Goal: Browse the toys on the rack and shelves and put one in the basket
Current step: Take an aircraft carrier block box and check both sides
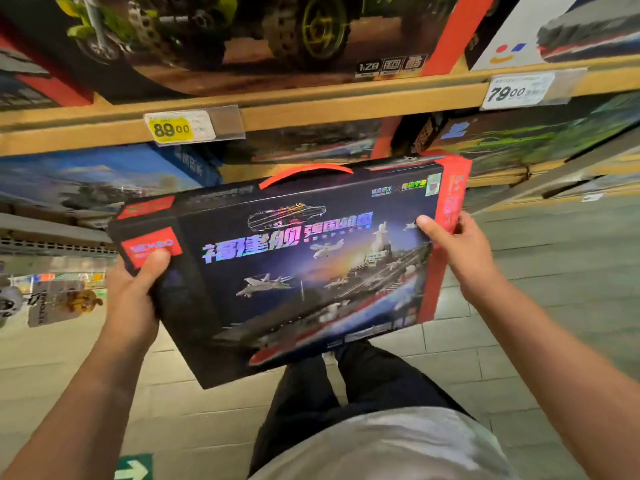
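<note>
I hold a large flat toy box [284, 271] in front of me with both hands. It is dark blue with red edges, a red carry handle on top and a picture of an aircraft carrier with jets. My left hand [135, 299] grips its left edge, thumb on the red logo patch. My right hand [460, 251] grips its right red edge, thumb on the front. The box is tilted, its lower left corner nearest me. No basket is in view.
A wooden shelf [311, 109] runs across just above the box, with price tags 89.00 [173, 128] and 79.00 [516, 91]. Boxed vehicle kits stand on it and more boxes lie below. Small hanging toys [65, 303] are at the left. Tiled floor lies underfoot.
</note>
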